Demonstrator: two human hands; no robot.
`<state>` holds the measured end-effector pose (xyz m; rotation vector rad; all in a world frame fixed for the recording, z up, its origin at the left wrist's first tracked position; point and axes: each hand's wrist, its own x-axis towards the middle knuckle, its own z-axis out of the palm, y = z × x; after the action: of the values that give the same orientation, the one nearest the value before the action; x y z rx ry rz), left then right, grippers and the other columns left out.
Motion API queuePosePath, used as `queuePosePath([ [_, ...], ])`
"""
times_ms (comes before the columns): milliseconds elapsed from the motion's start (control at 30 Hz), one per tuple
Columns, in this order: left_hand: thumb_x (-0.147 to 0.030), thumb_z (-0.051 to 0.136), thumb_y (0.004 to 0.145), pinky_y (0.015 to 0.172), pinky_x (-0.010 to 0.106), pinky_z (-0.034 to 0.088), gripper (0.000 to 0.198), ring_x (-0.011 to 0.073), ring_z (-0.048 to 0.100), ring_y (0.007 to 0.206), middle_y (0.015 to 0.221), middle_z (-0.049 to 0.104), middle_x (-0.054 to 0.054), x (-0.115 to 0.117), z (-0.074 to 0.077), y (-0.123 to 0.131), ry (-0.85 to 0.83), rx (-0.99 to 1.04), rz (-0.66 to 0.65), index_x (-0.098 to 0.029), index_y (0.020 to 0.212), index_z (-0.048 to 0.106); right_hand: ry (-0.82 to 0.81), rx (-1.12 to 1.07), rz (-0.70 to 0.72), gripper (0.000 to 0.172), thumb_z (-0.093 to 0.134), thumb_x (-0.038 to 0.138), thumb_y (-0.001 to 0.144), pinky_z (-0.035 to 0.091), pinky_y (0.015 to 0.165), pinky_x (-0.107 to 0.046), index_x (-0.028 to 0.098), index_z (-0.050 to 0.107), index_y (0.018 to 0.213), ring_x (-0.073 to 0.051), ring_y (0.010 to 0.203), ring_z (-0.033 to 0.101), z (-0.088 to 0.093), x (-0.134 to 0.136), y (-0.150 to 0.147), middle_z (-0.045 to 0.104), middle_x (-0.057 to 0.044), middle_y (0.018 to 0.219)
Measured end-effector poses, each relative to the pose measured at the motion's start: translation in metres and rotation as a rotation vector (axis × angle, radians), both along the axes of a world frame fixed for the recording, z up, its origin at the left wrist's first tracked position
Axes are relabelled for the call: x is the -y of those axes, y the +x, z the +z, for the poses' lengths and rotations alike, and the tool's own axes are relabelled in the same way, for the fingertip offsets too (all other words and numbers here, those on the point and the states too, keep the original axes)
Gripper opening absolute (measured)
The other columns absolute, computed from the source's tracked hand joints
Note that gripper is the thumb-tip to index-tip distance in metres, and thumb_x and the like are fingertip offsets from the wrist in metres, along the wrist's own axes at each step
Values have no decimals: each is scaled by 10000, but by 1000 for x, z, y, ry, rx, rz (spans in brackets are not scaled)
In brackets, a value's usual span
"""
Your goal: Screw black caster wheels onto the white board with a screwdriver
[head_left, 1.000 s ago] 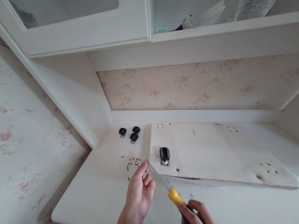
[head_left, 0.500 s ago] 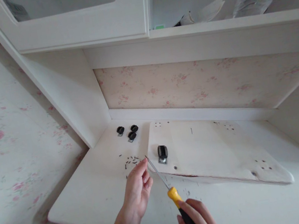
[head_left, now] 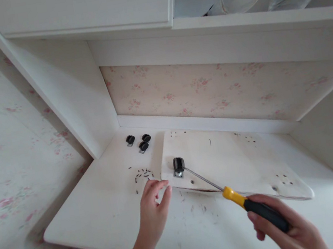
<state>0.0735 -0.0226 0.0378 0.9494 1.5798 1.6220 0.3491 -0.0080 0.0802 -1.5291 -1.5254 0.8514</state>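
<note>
The right hand [head_left: 285, 223] is closed around the screwdriver [head_left: 234, 197], whose tip is at the caster [head_left: 178, 164] standing on the white board [head_left: 230, 165] (if they touch, I cannot tell). The left hand [head_left: 152, 207], thumb and fingers apart, is near the loose screws [head_left: 145, 173]; I would advise it to press the metal plate [head_left: 179, 175] flat, with the screwdriver kept straight over each hole.

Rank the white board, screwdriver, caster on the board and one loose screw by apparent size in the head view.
White board
Screwdriver, handle nearer the camera
Caster on the board
Loose screw
</note>
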Motion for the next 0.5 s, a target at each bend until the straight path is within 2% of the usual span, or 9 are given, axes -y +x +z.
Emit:
queuePosePath([
  [100,-223,825,703,935,277,398,259,220,534,962,998,645,80,2,-9,-3,54,-269,-36,-285,952,787,-6,102,113,388,719,535,737,490,482,-238,232,710,978,-145,487,583,14,-24,17,626,3,593],
  [167,-240,825,707,1014,357,355,343,245,542,994,1044,654,84,1,-17,-5,64,-489,-84,-306,1038,765,-9,148,209,396,736,528,720,497,446,-247,225,721,974,-151,482,591,21,-38,23,666,-24,676],
  [267,-236,768,772,963,435,392,409,276,556,1014,1111,648,84,-4,-26,-9,70,-912,-128,-313,1167,699,-53,237,318,375,695,522,775,513,463,-259,232,714,1012,-149,505,592,34,-52,21,679,-32,742],
  [367,-220,705,830,876,431,439,406,268,563,979,1125,639,77,-9,-33,-12,78,-1292,-113,-290,1226,648,-94,336,402,342,620,531,842,502,480,-258,251,702,1021,-141,520,572,47,-57,11,664,-15,725],
  [500,-211,678,853,836,407,458,391,242,558,956,1128,621,71,-15,-38,-13,89,-1457,-68,-289,1234,633,-73,433,471,314,593,530,861,495,507,-243,273,693,1010,-145,591,602,60,-62,-2,681,-12,774],
])
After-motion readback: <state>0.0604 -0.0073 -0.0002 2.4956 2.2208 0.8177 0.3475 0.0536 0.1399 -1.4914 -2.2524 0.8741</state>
